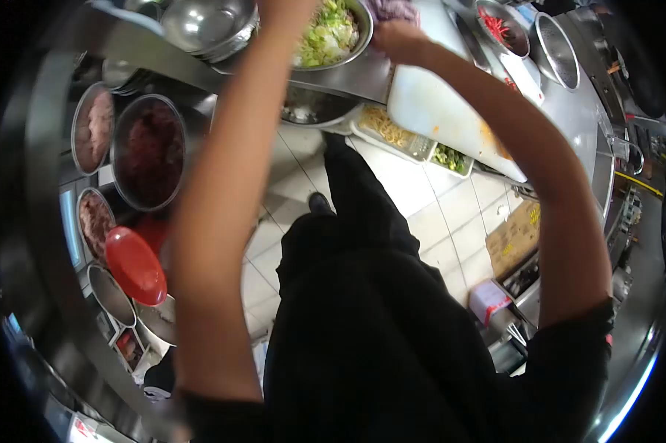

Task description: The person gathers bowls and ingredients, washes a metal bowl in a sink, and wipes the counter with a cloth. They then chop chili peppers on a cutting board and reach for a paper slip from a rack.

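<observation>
Both my arms reach forward over a steel counter. My left forearm ends over a steel bowl of chopped green vegetables (331, 33); my left hand (285, 7) is mostly cut off by the top edge. My right hand (399, 40) lies curled at the far end of a white cutting board (436, 111), touching a pile of purple shreds (393, 9). Its fingers are hidden behind the back of the hand, so I cannot tell if they hold anything.
An empty steel bowl (207, 26) sits left of the greens. Bowls of minced meat (150, 151) and a red lid (135, 266) are at the left. Trays of noodles (388, 129) and greens (449, 157) sit below the board. At top right are a chilli bowl (501, 28) and a steel bowl (556, 48).
</observation>
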`<state>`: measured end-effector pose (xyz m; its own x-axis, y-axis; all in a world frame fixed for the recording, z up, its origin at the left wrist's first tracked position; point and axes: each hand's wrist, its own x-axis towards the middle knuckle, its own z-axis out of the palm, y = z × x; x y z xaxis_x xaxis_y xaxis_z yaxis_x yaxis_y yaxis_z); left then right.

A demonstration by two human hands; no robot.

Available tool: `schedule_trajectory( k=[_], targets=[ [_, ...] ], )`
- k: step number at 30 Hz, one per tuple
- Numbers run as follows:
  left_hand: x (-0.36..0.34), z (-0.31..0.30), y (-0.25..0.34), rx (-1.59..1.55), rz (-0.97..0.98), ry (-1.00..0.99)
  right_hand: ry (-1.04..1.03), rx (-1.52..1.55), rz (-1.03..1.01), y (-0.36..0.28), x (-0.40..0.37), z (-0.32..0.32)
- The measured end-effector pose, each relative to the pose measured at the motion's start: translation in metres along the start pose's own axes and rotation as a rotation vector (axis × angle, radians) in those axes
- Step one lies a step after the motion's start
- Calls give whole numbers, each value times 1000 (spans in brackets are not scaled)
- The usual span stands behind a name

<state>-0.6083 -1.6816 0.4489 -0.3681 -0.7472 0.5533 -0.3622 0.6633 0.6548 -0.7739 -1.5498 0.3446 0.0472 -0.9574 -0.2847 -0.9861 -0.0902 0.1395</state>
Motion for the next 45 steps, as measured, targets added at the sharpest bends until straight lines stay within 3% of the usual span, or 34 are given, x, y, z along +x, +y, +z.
schedule_trajectory(
  k=[1, 2, 3, 5, 6, 7, 9, 11, 12, 13, 14, 15, 16, 17, 18, 19, 20, 21, 22, 23, 24, 25, 26, 27, 28, 31, 33, 34, 35, 36, 37, 41, 43, 45],
  targets=[
    [-54, -17, 9, -19, 96, 78, -69, -278, -155, -6, -5, 2],
    [-102, -39, 40, -259, 3, 148, -109, -206, -98, -16, -10, 0],
    [-135, -41, 26, -292, -15, 85, -146, -122, -36, -30, -18, -1],
    [-182, -38, -8, -241, -168, -136, 156, -5, 0, -61, -43, -1],
    [-191, -36, -24, -156, 28, -75, 263, -49, -58, -71, -45, 14],
    [-196, -43, -18, -307, -246, -200, 361, -102, -113, -78, -47, 24],
    [-208, -58, -22, -289, -166, -240, 12, 198, -42, -121, -60, 18],
    [-224, -74, -25, -262, -125, -267, 158, 300, -313, -173, -101, 29],
    [-240, -81, -35, -264, -175, -320, -24, 270, -313, -206, -130, 7],
    [-258, -95, -26, -352, -251, -357, -38, 368, -351, -238, -145, 40],
    [-290, -92, -69, -299, -267, -484, -159, 581, -158, -261, -159, 58],
    [-327, -101, -89, -79, -236, -559, -87, 682, -102, -274, -181, 80],
    [-356, -118, -97, 86, -260, -817, -74, 697, -53, -261, -199, 106],
    [-405, -128, -120, 15, -311, -871, 11, 854, 25, -258, -223, 136],
    [-463, -144, -162, -101, -171, -931, 85, 1027, 95, -267, -245, 154],
    [-520, -169, -186, 98, -42, -1060, -73, 1242, 330, -251, -268, 138],
    [-599, -190, -253, -225, 256, -955, -238, 1445, 589, -211, -298, 121],
    [-613, -209, -237, -85, 27, -1191, 126, 1133, 501, -193, -321, 155],
    [-623, -220, -220, -10, -159, -1326, 151, 1413, 738, -164, -367, 77],
    [-627, -225, -207, 29, -277, -1398, 119, 1417, 744, -134, -397, 79],
    [-629, -227, -196, 63, -357, -1441, 230, 1114, 669, -107, -425, 95],
    [-629, -225, -184, 90, -412, -1463, 235, 1244, 710, -80, -457, 76],
    [-628, -218, -172, 107, -439, -1470, 238, 1397, 838, -58, -487, 36],
    [-627, -209, -161, 121, -464, -1472, 324, 1138, 849, -34, -512, 33],
    [-625, -194, -150, 122, -473, -1465, 381, 1121, 905, -12, -531, 24],
    [-615, -129, -119, 75, -395, -1422, 588, 893, 1044, 60, -567, 56],
    [-600, -75, -100, -6, -324, -1345, 679, 1021, 1105, 110, -570, 79],
    [-597, -56, -87, -70, -339, -1297, 760, 840, 1109, 137, -562, 111],
    [-546, -22, 13, -320, -690, -1279, 740, 708, 1148, 155, -550, 140],
    [-523, 6, 91, -273, -782, -1100, 653, 526, 1227, 175, -530, 188],
    [-499, 19, 167, -418, -707, -1069, 567, 340, 1294, 187, -510, 225],
    [-514, 42, 282, -552, -567, -1215, 651, 322, 1165, 236, -456, 236],
    [-517, 35, 294, -393, -578, -1347, 672, 467, 797, 270, -420, 235],
    [-523, 26, 285, -320, -713, -1221, 552, 686, 569, 282, -387, 220]
  ],
)
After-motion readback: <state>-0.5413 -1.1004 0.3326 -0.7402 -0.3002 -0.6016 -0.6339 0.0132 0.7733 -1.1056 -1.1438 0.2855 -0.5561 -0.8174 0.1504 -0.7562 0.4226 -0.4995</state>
